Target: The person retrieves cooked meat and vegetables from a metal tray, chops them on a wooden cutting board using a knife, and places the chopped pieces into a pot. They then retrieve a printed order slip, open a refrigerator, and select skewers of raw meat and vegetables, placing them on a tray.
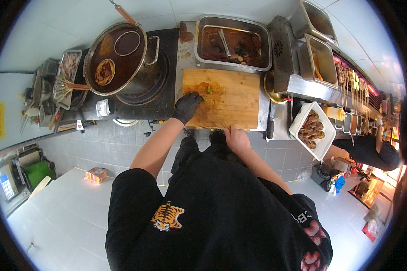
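Note:
A wooden cutting board (240,98) lies before me, with a wet brown stain on its left half. My left hand (187,107), in a black glove, is low over the board's left side, fingertips beside small green food scraps (209,89). Whether those fingers pinch anything is hidden by the glove. At the board's front edge, my bare right hand (238,139) is closed around what looks like a thin wooden stick (225,125); most of it is covered by the fingers.
Behind the board stands a steel tray (207,59) of dark sauce with tongs (225,42). A large pot (146,73) of broth is on the left. To the right are a knife (270,128), a white tub (327,145) of cooked drumsticks, grilling skewers (356,79) and another person (369,150).

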{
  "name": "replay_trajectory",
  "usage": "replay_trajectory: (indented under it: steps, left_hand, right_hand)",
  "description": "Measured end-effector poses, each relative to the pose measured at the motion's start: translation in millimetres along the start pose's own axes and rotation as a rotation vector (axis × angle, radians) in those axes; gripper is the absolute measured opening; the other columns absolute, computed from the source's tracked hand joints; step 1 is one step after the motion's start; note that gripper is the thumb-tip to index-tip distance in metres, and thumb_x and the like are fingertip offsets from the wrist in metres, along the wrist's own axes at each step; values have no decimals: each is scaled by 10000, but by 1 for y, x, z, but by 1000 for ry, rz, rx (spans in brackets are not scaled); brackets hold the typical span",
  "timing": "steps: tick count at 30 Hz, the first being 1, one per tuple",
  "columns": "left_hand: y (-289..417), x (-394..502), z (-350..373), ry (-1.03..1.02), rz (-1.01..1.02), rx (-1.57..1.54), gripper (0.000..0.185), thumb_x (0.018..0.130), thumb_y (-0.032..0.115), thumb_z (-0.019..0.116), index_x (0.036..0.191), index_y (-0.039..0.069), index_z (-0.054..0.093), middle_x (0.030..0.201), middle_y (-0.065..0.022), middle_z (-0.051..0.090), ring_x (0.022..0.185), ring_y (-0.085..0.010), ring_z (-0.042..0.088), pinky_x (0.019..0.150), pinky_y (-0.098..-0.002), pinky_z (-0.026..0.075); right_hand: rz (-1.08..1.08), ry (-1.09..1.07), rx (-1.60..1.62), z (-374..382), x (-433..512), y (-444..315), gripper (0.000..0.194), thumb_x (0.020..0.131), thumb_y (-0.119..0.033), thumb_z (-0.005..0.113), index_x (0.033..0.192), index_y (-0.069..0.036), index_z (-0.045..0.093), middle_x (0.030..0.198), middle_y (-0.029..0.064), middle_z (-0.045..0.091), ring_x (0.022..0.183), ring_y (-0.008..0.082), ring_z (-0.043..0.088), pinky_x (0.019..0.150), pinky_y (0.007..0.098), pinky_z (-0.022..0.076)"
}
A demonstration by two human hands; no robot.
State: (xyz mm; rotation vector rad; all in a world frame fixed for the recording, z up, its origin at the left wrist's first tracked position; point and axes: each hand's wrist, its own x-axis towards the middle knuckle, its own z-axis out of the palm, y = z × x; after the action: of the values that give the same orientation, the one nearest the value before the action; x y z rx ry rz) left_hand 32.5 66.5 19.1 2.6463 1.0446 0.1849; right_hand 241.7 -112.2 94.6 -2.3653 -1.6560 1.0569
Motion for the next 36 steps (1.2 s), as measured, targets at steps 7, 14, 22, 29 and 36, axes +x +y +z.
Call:
replay_trajectory:
  steps: [7,14,22,29,36]
  left_hand:
    - [5,-6,1,33,46,68,309,842,103,576,1141,129,647,1130,-85,598,1002,-267,630,813,-404,552]
    - [2,-6,7,-17,56,101,310,844,86,567,1142,126,645,1104,-88,613,1018,-271,626,819,-396,550]
    - [6,-30,8,131,-64,-193,269,857,91,572,1115,106,646,1195,-112,634,1031,-296,652,834,-409,556]
    - [-1,-30,-2,77,8,-69,201,929,136,552,1101,77,636,1147,-160,633,1016,-358,637,830,-440,547]
    - [1,-19,-13,-37,-70,-174,178,901,117,558,1044,43,635,1085,-178,612,975,-364,629,827,-449,537]
  right_hand:
    - [68,-112,-83,-13,1,-2,478,1010,-460,457,1075,2,565,936,299,682,906,483,663,803,563,531]
    - [113,-124,-26,13,30,-22,503,1009,-474,454,1119,4,562,970,299,684,922,484,664,821,558,532]
    - [176,-88,-10,19,-1,4,476,1004,-481,470,1044,-19,578,934,298,683,885,486,669,771,565,542]
    - [78,-29,32,11,-5,-1,490,1009,-473,462,1027,3,575,882,304,679,863,491,662,758,574,532]
    - [49,-104,25,-4,-13,-17,481,1012,-468,455,1056,-3,573,889,306,680,867,485,664,763,571,532]
